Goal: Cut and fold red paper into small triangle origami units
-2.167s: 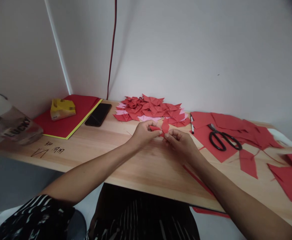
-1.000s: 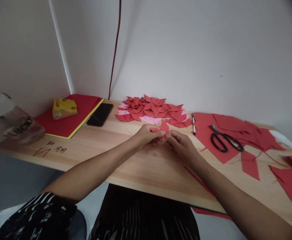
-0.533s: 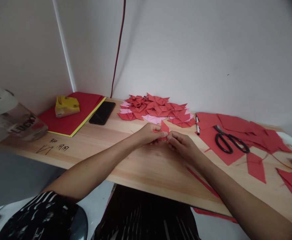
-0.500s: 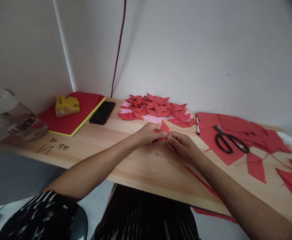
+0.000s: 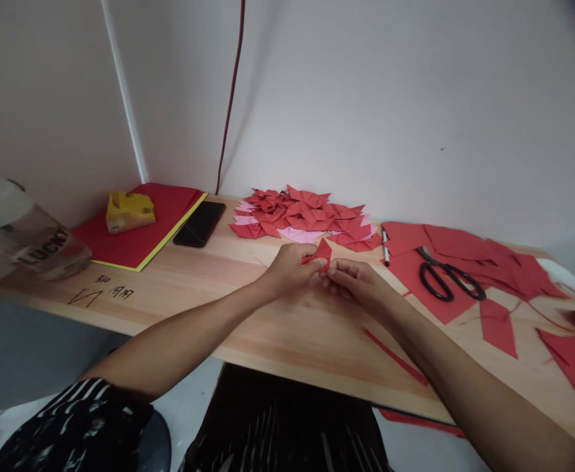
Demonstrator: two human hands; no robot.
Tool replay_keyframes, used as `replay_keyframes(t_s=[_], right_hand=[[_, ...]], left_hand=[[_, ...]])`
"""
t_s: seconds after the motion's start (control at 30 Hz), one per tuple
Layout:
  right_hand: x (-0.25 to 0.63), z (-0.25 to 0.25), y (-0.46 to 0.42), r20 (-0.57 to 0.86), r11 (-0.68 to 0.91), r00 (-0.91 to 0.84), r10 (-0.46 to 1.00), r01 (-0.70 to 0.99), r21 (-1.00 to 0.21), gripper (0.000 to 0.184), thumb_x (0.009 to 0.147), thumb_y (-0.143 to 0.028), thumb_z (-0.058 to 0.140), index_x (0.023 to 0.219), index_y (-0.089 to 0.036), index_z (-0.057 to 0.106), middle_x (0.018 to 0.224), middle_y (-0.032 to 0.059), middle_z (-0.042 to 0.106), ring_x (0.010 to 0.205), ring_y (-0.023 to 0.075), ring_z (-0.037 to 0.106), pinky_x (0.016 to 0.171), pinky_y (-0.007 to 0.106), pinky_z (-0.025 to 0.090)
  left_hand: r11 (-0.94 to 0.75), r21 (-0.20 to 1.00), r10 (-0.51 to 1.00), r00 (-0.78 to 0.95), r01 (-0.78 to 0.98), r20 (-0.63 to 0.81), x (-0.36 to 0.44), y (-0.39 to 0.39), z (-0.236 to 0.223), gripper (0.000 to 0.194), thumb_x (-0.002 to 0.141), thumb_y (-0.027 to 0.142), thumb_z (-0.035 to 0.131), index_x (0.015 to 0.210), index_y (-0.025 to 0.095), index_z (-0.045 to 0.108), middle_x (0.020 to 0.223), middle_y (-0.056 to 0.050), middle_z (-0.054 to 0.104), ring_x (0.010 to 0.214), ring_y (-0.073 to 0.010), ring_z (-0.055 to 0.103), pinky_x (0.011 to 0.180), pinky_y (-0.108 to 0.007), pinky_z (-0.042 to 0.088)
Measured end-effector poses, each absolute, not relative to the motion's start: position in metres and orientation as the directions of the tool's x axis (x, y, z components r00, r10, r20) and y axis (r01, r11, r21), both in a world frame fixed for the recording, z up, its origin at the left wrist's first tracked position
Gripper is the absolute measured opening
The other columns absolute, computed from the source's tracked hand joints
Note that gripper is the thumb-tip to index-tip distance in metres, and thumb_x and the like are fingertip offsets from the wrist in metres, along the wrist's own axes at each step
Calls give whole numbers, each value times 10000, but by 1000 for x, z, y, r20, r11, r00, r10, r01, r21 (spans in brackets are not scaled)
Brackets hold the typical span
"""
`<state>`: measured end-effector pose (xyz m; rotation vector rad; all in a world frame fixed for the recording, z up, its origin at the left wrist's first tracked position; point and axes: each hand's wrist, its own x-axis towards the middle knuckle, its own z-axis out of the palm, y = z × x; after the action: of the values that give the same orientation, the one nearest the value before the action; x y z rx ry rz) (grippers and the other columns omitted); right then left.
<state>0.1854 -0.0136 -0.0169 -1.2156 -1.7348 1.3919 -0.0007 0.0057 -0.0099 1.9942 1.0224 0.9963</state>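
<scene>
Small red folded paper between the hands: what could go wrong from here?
1. The small red folded paper is pinched in the left hand, the right hand at its edge; uneven pressure might crease it wrongly.
2. The pile of folded pieces lies just beyond; a forward nudge could scatter it.
3. Scissors rest on red sheets; pulling one might drag them.

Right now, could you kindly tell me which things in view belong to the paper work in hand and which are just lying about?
Part of the work, it seems:
small red paper, held in the left hand and right hand
pile of folded paper
red sheets
scissors, lying on the sheets

Probably just lying about:
phone
yellow packet
bottle
</scene>
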Motion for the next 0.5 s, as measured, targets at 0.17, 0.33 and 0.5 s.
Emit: replay_keyframes(t_s=[0.17, 0.33, 0.5], right_hand=[[181, -18, -13, -95, 8, -324, 941, 304, -953, 265, 788, -420, 569, 675, -183, 535, 612, -4, 571, 460, 75, 399, 436, 230, 239], [181, -20, -13, -68, 24, -259, 964, 337, -941, 207, 771, -324, 569, 627, -196, 492, 543, -36, 507, 468, 79, 392, 454, 224, 249], [184, -17, -15, -85, 25, -314, 946, 331, -943, 239, 810, -369, 548, 658, -185, 532, 553, -38, 515, 432, 64, 349, 435, 223, 216]], left_hand=[[-496, 761, 854, 395, 419, 339, 0, 5, -11, 260, 826, 275, 522, 611, 140, 578, 573, 31, 506, 585, -104, 437, 588, -243, 305], [-493, 754, 852, 418, 433, 317, 0, 5, -10, 250, 837, 250, 491, 639, 139, 598, 599, 20, 537, 592, -108, 454, 596, -241, 320], [-505, 729, 854, 389, 462, 345, -1, 7, -10, 259, 841, 272, 497, 622, 149, 559, 574, 32, 486, 582, -106, 428, 583, -243, 297]])
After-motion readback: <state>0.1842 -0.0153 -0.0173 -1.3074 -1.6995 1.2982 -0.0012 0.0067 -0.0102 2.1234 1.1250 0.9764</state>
